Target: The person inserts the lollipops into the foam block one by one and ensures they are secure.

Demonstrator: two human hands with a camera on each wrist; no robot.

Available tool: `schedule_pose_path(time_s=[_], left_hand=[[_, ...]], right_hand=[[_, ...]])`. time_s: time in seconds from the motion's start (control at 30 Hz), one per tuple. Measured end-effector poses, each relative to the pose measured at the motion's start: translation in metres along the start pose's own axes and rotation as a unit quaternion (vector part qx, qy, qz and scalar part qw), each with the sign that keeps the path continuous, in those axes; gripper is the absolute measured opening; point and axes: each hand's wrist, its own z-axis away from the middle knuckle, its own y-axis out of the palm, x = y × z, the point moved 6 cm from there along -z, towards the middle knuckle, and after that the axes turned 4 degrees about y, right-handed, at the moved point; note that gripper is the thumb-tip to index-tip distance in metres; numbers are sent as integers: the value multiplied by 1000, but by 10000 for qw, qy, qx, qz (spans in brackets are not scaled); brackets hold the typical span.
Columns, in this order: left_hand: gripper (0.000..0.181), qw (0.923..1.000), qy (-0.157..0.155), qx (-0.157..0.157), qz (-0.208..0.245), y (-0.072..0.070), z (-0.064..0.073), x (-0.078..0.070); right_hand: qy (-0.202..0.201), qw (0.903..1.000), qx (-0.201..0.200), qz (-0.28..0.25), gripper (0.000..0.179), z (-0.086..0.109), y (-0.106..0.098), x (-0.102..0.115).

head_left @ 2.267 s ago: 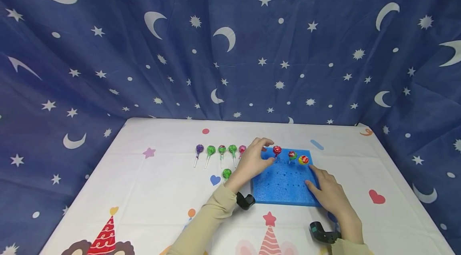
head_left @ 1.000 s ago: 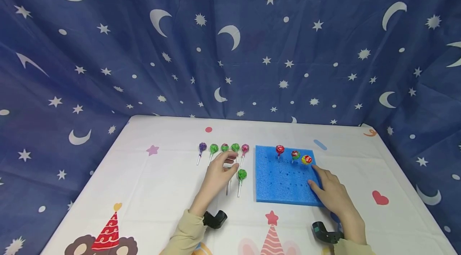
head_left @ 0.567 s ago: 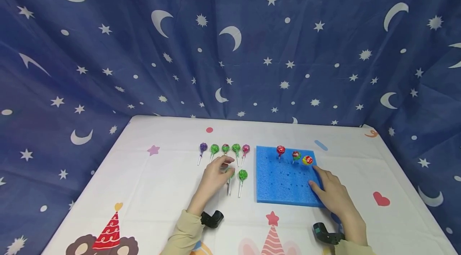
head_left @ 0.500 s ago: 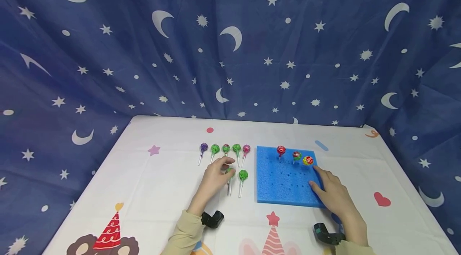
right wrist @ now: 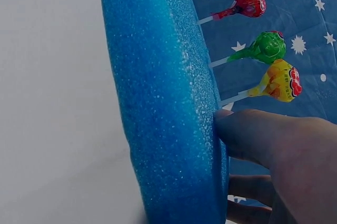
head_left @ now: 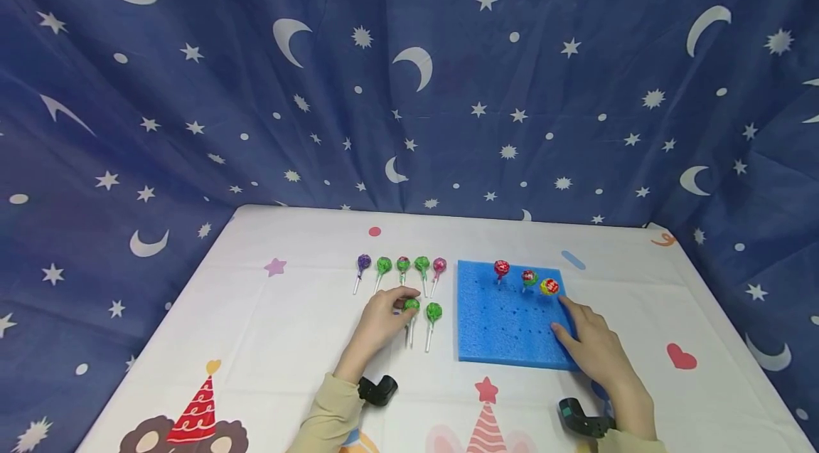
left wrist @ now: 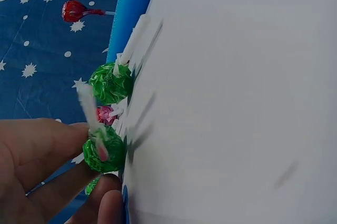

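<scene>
My left hand (head_left: 379, 321) pinches the head of a green-wrapped lollipop (left wrist: 105, 150) between thumb and fingers; its white stick points toward me. Just right of it another green lollipop (head_left: 434, 312) lies on the table. On the right, a blue foam block (head_left: 499, 339) dotted with small holes bears three upright lollipops near its back: a red one (head_left: 502, 268), a green and red one (head_left: 529, 277) and a yellow one (right wrist: 281, 80). My right hand (head_left: 595, 346) rests against the block's right edge with fingers extended, its fingertips near the yellow lollipop.
Behind my left hand lies a row of lollipops: purple (head_left: 364, 262), green (head_left: 384, 265), green and red (head_left: 403, 264), green (head_left: 421, 264) and pink (head_left: 439, 265). A patterned white cloth (head_left: 275, 339) covers the table. Beyond its back edge hangs a blue curtain (head_left: 448, 83).
My left hand has come away from the red lollipop in the block, moved left and down to the front green lollipops, and taken one. My right hand stays at the block's edge.
</scene>
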Motion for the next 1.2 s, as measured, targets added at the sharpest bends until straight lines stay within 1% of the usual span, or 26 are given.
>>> schedule_pose_path(time_s=[0.07, 0.3, 0.67, 0.8, 0.97, 1.07, 1.2], left_hand=[[29, 10000, -37, 14, 6, 1, -1, 1], [30, 9999, 90, -7, 73, 2, -1, 2], [21, 9999, -63, -21, 104, 0, 0, 2], [20, 9999, -32, -94, 109, -4, 0, -2], [21, 9996, 41, -280, 58, -13, 0, -9], [23, 9993, 146, -339, 55, -16, 0, -13], [24, 9987, 282, -401, 167, -20, 0, -19]], right_hand=[[9, 10000, 0, 7, 65, 0, 0, 0], [8, 10000, -20, 38, 65, -1, 0, 0], [7, 10000, -9, 29, 65, 0, 0, 1], [13, 10000, 2, 37, 65, 0, 0, 1], [28, 10000, 22, 27, 65, 0, 0, 1], [19, 10000, 14, 18, 65, 0, -1, 2], [20, 10000, 19, 7, 65, 0, -1, 2]])
